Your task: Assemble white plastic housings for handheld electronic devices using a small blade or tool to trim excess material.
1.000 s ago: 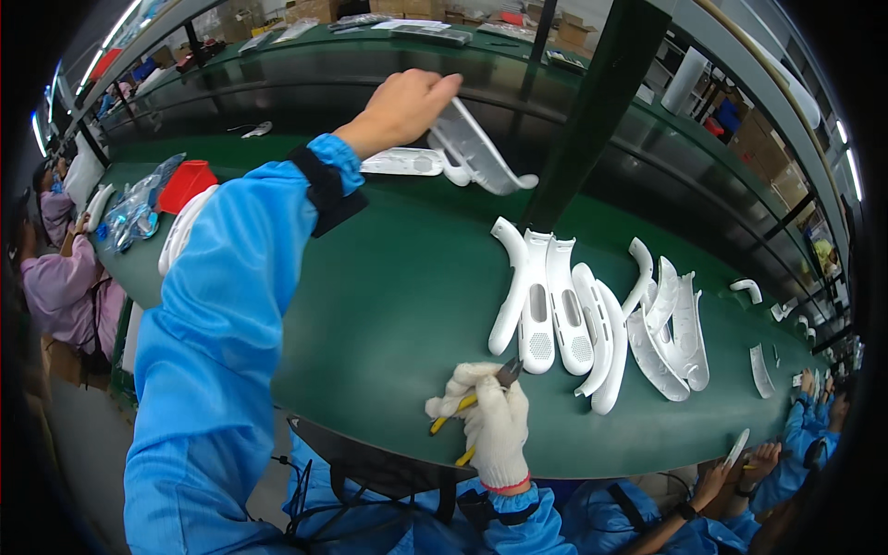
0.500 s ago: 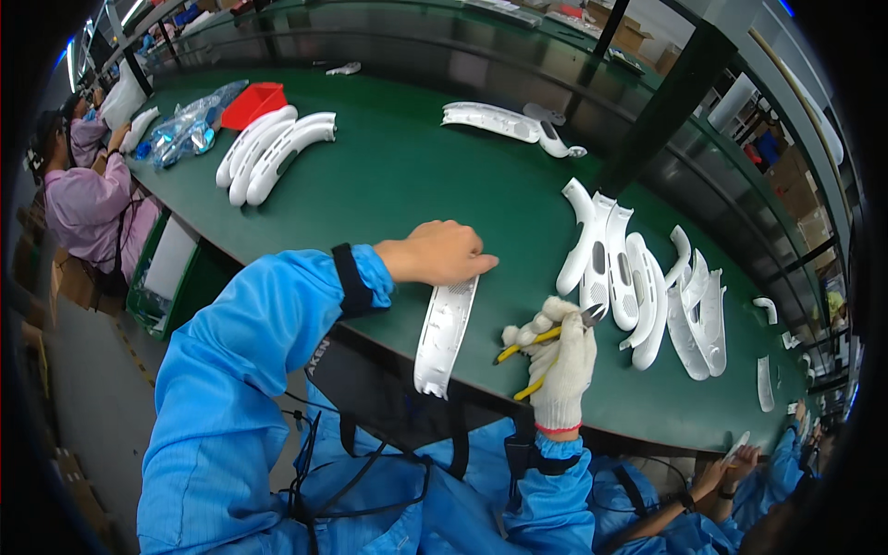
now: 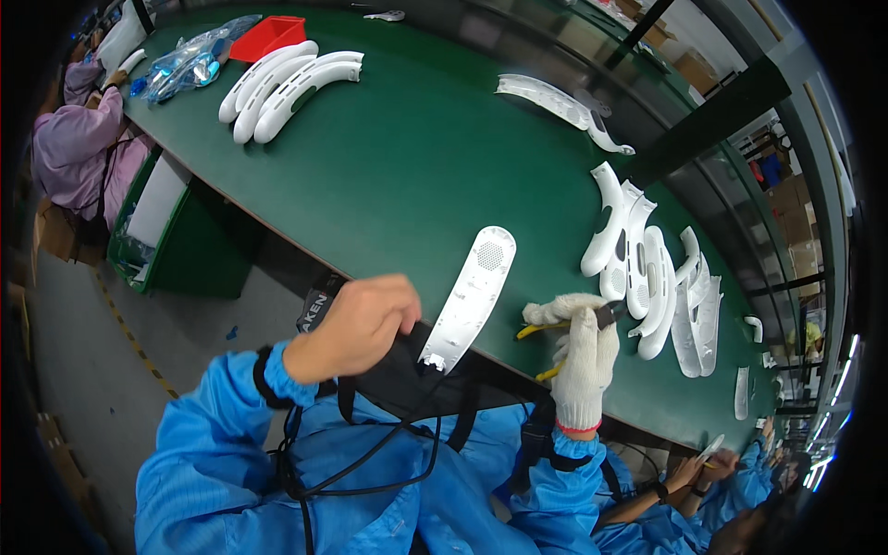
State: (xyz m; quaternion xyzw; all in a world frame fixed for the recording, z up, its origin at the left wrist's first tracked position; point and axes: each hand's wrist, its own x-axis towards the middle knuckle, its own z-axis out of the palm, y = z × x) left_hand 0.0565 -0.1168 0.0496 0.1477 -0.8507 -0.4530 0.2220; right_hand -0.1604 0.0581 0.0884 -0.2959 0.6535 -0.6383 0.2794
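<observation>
A long white plastic shell (image 3: 469,301), its inner face up and a round patch of small holes near its far end, lies on the green table. Its near end juts past the table's front edge. Just left of that near end is my bare left hand (image 3: 356,324), its fingers curled together; whatever they may hold is hidden. My right hand (image 3: 581,361), in a white knitted glove, is closed around yellow-handled pliers (image 3: 544,329) to the right of the shell. The dark head of the pliers sticks out beyond the glove, and the palm covers much of the handles.
Several white curved shells (image 3: 652,268) lie grouped at the right. More curved pieces (image 3: 301,91) sit at the far left near a red bin (image 3: 268,37) and clear plastic bags (image 3: 190,63). A dark post (image 3: 712,120) rises behind. A green crate (image 3: 199,236) stands left; people work on both sides.
My left hand has let go of the shell's far end and moved left and nearer to me. The pliers have turned slightly in my right hand. The view has shifted.
</observation>
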